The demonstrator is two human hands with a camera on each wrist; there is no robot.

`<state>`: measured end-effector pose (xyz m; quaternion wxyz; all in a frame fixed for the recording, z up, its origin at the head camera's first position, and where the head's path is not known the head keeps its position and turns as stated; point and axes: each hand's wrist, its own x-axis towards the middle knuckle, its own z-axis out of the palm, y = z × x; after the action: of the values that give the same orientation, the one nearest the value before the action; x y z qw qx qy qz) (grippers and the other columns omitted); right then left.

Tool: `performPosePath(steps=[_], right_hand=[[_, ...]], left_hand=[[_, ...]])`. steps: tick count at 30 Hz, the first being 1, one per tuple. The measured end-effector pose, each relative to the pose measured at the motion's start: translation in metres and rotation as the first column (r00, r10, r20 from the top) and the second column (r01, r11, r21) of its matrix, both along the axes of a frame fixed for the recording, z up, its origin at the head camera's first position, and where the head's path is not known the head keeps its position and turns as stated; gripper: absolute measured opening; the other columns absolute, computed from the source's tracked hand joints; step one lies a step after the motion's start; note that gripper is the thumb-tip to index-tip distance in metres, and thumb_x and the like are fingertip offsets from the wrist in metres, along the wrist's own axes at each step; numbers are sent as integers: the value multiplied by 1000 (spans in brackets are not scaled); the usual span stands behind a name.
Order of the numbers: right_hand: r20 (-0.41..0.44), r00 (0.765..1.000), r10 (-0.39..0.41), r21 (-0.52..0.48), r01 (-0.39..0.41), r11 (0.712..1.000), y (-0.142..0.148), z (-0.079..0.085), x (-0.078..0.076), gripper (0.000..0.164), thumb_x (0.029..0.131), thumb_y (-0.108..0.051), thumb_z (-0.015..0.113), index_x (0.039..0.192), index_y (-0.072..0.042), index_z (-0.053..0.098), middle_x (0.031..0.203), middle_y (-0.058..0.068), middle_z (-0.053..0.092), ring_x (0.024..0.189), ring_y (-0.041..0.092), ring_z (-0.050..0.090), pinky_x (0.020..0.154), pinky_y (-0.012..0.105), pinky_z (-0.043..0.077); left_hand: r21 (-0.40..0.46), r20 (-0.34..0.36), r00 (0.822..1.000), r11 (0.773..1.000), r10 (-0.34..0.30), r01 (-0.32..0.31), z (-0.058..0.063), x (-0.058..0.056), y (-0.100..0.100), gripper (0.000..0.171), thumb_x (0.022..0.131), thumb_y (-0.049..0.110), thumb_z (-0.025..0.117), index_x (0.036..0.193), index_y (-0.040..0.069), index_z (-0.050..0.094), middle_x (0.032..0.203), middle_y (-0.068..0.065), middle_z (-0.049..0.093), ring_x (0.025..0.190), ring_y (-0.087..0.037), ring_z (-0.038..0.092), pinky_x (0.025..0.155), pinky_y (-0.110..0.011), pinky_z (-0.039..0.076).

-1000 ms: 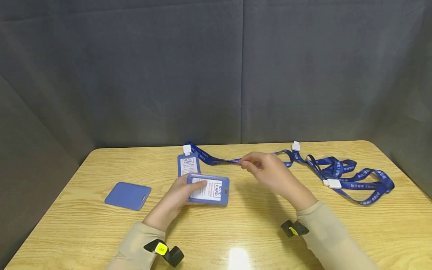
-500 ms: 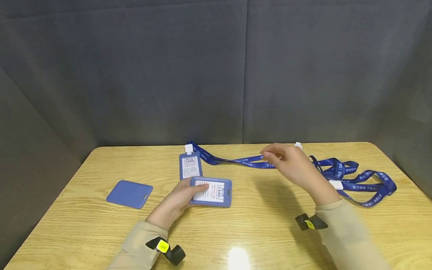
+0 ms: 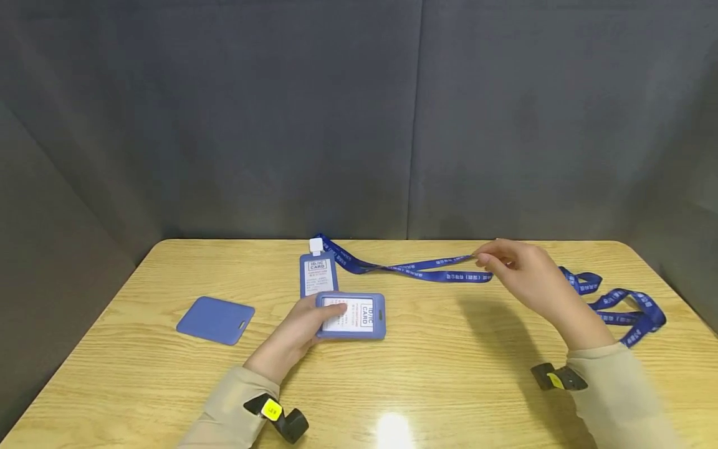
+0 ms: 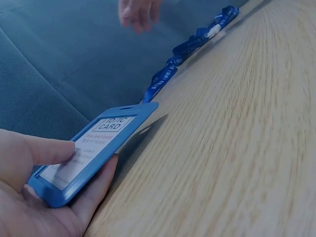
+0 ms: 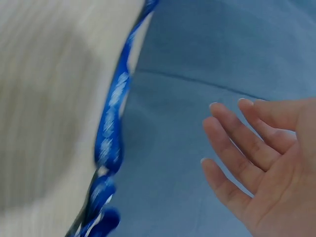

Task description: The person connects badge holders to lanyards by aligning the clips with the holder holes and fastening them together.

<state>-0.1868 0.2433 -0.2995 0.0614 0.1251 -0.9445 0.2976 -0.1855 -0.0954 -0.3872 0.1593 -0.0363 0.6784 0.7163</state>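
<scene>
My left hand grips a blue ID card holder with a white ID/IC card in it, thumb across the card's face. In the left wrist view, this card holder is tilted close over the table. Behind it lies a second card holder, joined by a white clip to a blue printed lanyard stretched rightward. My right hand hovers by that lanyard's right end. In the right wrist view, its fingers are loosely bent, spread and apart from the lanyard, with nothing held.
A plain blue card holder lies face down on the left of the wooden table. More blue lanyards lie bunched at the right, partly behind my right arm. A grey cloth backdrop stands along the table's back edge.
My right hand has travelled rightward along the stretched lanyard, from its middle to its right end. My left hand keeps holding the card holder in nearly the same place.
</scene>
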Motion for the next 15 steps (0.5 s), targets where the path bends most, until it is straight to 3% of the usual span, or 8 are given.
performPosePath(steps=[6, 15], right_hand=[[1, 1000, -8, 96, 8, 995, 22, -6, 5, 37, 98, -37, 44, 113, -9, 63, 107, 13, 65, 99, 35, 59, 79, 53, 46], [21, 999, -31, 225, 25, 974, 52, -10, 10, 41, 98, -39, 44, 116, -7, 62, 111, 18, 63, 97, 38, 59, 75, 55, 45]], left_hand=[[-13, -2, 1000, 1000, -2, 2, 2, -2, 0, 35, 88, 10, 59, 119, -6, 52, 97, -13, 67, 84, -23, 67, 73, -34, 54], [1, 3, 1000, 1000, 4, -4, -1, -3, 0, 34, 88, 8, 59, 118, -6, 52, 97, -14, 66, 84, -24, 67, 73, -35, 54]])
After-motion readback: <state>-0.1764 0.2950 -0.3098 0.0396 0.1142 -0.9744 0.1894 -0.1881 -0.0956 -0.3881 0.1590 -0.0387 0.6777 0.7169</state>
